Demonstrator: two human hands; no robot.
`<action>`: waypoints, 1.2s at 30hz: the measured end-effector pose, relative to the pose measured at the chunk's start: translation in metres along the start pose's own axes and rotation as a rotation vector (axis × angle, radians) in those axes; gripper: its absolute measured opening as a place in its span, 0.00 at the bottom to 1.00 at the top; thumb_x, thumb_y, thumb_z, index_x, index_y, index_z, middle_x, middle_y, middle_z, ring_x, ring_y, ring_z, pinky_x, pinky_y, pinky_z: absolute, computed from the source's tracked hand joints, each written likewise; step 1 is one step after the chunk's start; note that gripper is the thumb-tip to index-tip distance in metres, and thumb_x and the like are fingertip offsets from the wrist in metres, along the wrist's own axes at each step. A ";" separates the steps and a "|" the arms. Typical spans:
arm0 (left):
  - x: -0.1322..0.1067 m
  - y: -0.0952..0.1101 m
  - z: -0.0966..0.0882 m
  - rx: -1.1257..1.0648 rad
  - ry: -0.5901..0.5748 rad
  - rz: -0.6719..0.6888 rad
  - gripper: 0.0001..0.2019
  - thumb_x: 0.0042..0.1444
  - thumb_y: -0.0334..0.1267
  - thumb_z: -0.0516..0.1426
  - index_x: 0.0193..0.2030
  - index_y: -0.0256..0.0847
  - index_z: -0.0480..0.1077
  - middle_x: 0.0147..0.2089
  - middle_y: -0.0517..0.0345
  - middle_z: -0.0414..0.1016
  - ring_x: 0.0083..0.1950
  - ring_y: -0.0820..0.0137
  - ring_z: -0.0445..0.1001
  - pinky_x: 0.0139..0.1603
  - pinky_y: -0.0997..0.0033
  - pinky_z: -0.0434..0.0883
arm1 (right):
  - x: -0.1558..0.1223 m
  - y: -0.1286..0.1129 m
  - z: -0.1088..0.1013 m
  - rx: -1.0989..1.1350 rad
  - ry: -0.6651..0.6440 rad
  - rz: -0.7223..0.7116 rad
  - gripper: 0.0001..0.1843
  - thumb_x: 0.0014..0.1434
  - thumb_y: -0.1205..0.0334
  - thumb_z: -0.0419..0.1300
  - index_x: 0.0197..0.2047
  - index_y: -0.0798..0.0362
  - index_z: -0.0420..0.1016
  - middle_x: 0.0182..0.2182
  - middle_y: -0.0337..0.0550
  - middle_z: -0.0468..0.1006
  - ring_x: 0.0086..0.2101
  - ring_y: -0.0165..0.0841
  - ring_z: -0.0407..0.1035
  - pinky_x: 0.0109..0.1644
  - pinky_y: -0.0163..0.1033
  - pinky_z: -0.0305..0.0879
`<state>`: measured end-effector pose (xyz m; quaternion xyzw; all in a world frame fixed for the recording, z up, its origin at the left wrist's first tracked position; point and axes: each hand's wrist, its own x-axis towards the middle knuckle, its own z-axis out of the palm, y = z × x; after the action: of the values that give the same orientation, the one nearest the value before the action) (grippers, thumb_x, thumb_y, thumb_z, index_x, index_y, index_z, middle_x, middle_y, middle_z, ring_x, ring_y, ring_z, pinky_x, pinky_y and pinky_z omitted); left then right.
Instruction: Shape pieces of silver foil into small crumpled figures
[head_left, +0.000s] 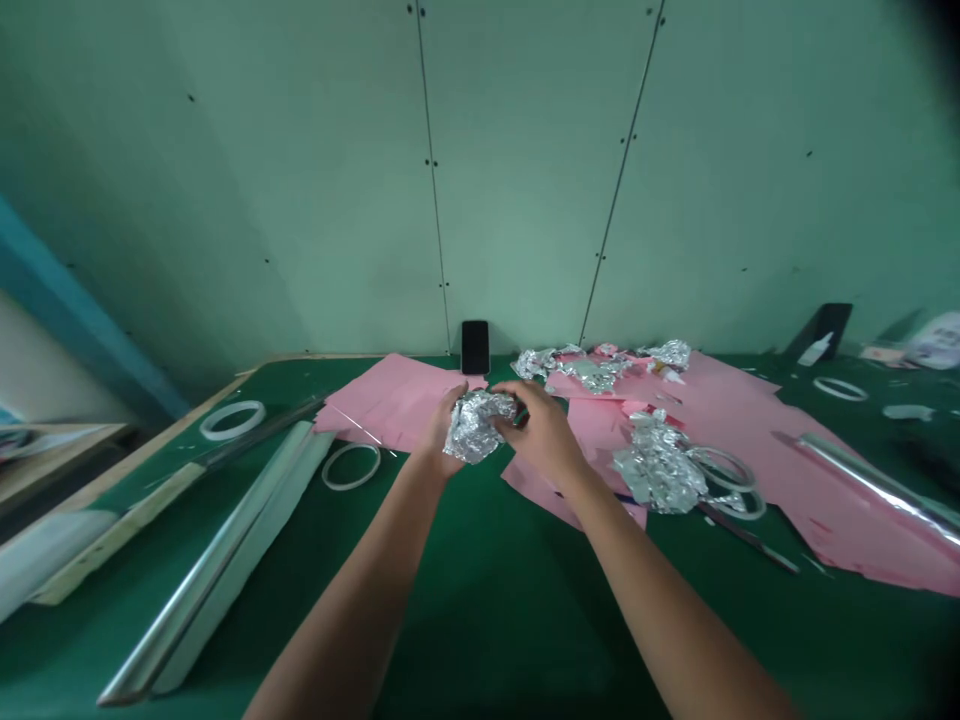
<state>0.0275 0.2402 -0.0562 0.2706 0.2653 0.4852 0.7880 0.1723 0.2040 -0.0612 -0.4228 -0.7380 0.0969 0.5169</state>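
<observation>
Your left hand (441, 428) and right hand (544, 432) cup the foil wad (474, 428) over the counter (480, 600), fingers (507, 392) closed around it; squeeze evenly, turning it.

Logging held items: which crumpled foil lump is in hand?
The crumpled silver foil lump held between left hand and right hand; the other foil lumps lie untouched on pink paper sheets.

1. Both hands are closed on one crumpled foil wad (474, 428). My left hand (439, 432) cups its left side, my right hand (546, 432) grips its right.
2. Green table (480, 600) below, pink paper (390, 400) just beyond the wad.
3. Phone (475, 347) stands upright at the far wall.
4. Second foil lump (656, 468) is right of my right hand, against the tape rings (750, 508).
5. Foil roll (217, 565) lies at the left.
</observation>
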 end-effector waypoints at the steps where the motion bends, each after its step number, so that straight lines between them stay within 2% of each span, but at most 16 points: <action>1: 0.005 0.000 -0.005 -0.019 0.000 0.005 0.10 0.57 0.41 0.56 0.30 0.35 0.69 0.25 0.55 0.74 0.25 0.68 0.75 0.28 0.70 0.72 | 0.001 0.008 0.005 0.053 -0.016 0.073 0.10 0.55 0.66 0.61 0.42 0.48 0.70 0.36 0.40 0.74 0.31 0.33 0.69 0.33 0.37 0.66; 4: 0.015 -0.002 -0.017 -0.051 0.014 0.016 0.09 0.56 0.41 0.58 0.32 0.36 0.69 0.26 0.58 0.74 0.25 0.69 0.74 0.29 0.71 0.71 | -0.002 0.026 0.017 0.209 -0.043 0.261 0.04 0.58 0.61 0.59 0.36 0.49 0.68 0.26 0.35 0.71 0.23 0.30 0.66 0.26 0.35 0.63; 6: 0.019 -0.006 -0.022 -0.045 0.059 0.026 0.09 0.55 0.42 0.58 0.36 0.36 0.70 0.28 0.58 0.74 0.26 0.69 0.74 0.29 0.71 0.71 | -0.007 0.032 0.020 0.202 -0.020 0.257 0.04 0.58 0.61 0.59 0.37 0.50 0.68 0.29 0.37 0.72 0.25 0.31 0.68 0.29 0.37 0.66; 8: 0.020 -0.010 -0.024 -0.003 0.140 0.059 0.11 0.53 0.43 0.60 0.37 0.37 0.70 0.27 0.59 0.73 0.26 0.70 0.73 0.28 0.71 0.70 | -0.014 0.030 0.019 0.048 0.007 0.137 0.14 0.56 0.65 0.61 0.46 0.49 0.70 0.39 0.44 0.72 0.37 0.36 0.70 0.37 0.40 0.70; 10: 0.020 -0.014 -0.024 0.098 0.221 0.115 0.13 0.50 0.44 0.62 0.36 0.37 0.70 0.26 0.60 0.71 0.25 0.71 0.71 0.26 0.72 0.67 | -0.019 0.026 0.018 -0.168 0.000 -0.046 0.26 0.52 0.72 0.62 0.54 0.46 0.68 0.49 0.50 0.68 0.49 0.43 0.65 0.45 0.45 0.68; 11: 0.020 -0.016 -0.023 0.175 0.255 0.154 0.14 0.50 0.45 0.62 0.36 0.37 0.70 0.26 0.60 0.70 0.26 0.71 0.71 0.27 0.73 0.66 | -0.021 0.024 0.018 -0.258 -0.013 -0.134 0.29 0.51 0.76 0.62 0.55 0.45 0.68 0.51 0.50 0.67 0.52 0.44 0.63 0.48 0.47 0.67; 14: 0.017 -0.019 -0.024 0.491 0.329 0.318 0.14 0.49 0.47 0.62 0.34 0.37 0.71 0.29 0.58 0.72 0.32 0.69 0.72 0.32 0.71 0.66 | -0.025 0.023 0.021 -0.361 -0.019 -0.311 0.25 0.51 0.80 0.59 0.47 0.45 0.73 0.44 0.45 0.72 0.46 0.41 0.65 0.48 0.48 0.65; 17: 0.011 -0.015 -0.025 0.751 0.379 0.462 0.15 0.51 0.48 0.61 0.36 0.38 0.73 0.37 0.54 0.75 0.43 0.64 0.72 0.42 0.68 0.66 | -0.027 0.027 0.023 -0.315 -0.010 -0.359 0.18 0.53 0.79 0.58 0.40 0.46 0.75 0.37 0.42 0.73 0.40 0.37 0.65 0.44 0.44 0.65; 19: 0.007 -0.011 -0.027 0.763 0.334 0.467 0.16 0.53 0.48 0.59 0.41 0.39 0.74 0.44 0.52 0.76 0.48 0.61 0.71 0.46 0.66 0.65 | -0.027 0.030 0.023 -0.291 -0.011 -0.356 0.21 0.53 0.80 0.57 0.43 0.46 0.74 0.38 0.44 0.72 0.40 0.37 0.65 0.43 0.43 0.66; 22: 0.001 -0.005 -0.033 0.662 0.190 0.383 0.19 0.55 0.47 0.57 0.50 0.40 0.72 0.48 0.50 0.75 0.49 0.61 0.72 0.46 0.64 0.67 | -0.028 0.030 0.023 -0.300 -0.021 -0.322 0.28 0.50 0.83 0.55 0.48 0.46 0.73 0.41 0.46 0.70 0.42 0.38 0.64 0.44 0.44 0.66; 25: -0.002 -0.004 -0.041 0.648 0.093 0.358 0.21 0.56 0.45 0.57 0.55 0.40 0.69 0.47 0.49 0.76 0.48 0.60 0.73 0.45 0.63 0.68 | -0.030 0.027 0.027 -0.305 -0.038 -0.313 0.25 0.51 0.84 0.54 0.44 0.46 0.75 0.40 0.46 0.70 0.42 0.38 0.64 0.43 0.44 0.66; 28: -0.001 -0.003 -0.047 0.692 0.054 0.448 0.21 0.56 0.44 0.59 0.55 0.40 0.68 0.50 0.47 0.75 0.50 0.59 0.73 0.47 0.62 0.69 | -0.031 0.021 0.029 -0.330 -0.080 -0.321 0.25 0.51 0.83 0.55 0.45 0.46 0.75 0.41 0.46 0.69 0.43 0.40 0.64 0.44 0.45 0.66; 32: -0.002 0.000 -0.047 0.854 0.072 0.679 0.21 0.53 0.41 0.62 0.53 0.39 0.68 0.52 0.46 0.74 0.54 0.58 0.71 0.50 0.61 0.70 | -0.024 0.021 0.009 -0.423 -0.200 -0.306 0.38 0.49 0.84 0.52 0.59 0.43 0.65 0.52 0.49 0.66 0.50 0.44 0.62 0.46 0.49 0.68; 34: -0.003 -0.001 -0.046 0.975 0.058 0.732 0.22 0.53 0.41 0.62 0.54 0.40 0.68 0.53 0.47 0.74 0.55 0.58 0.71 0.51 0.61 0.70 | -0.018 0.027 -0.011 -0.444 -0.076 -0.267 0.37 0.50 0.84 0.49 0.58 0.43 0.67 0.49 0.47 0.67 0.49 0.42 0.64 0.47 0.49 0.69; 36: -0.002 -0.004 -0.045 1.072 0.019 0.724 0.21 0.53 0.39 0.62 0.54 0.40 0.69 0.54 0.47 0.73 0.55 0.58 0.71 0.52 0.60 0.70 | -0.013 0.037 -0.034 -0.496 0.069 -0.215 0.32 0.48 0.83 0.49 0.51 0.45 0.72 0.44 0.46 0.69 0.47 0.41 0.66 0.50 0.50 0.67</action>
<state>-0.0013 0.2441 -0.0909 0.6947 0.3697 0.5228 0.3278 0.2212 0.2071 -0.0766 -0.4586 -0.7619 -0.1566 0.4297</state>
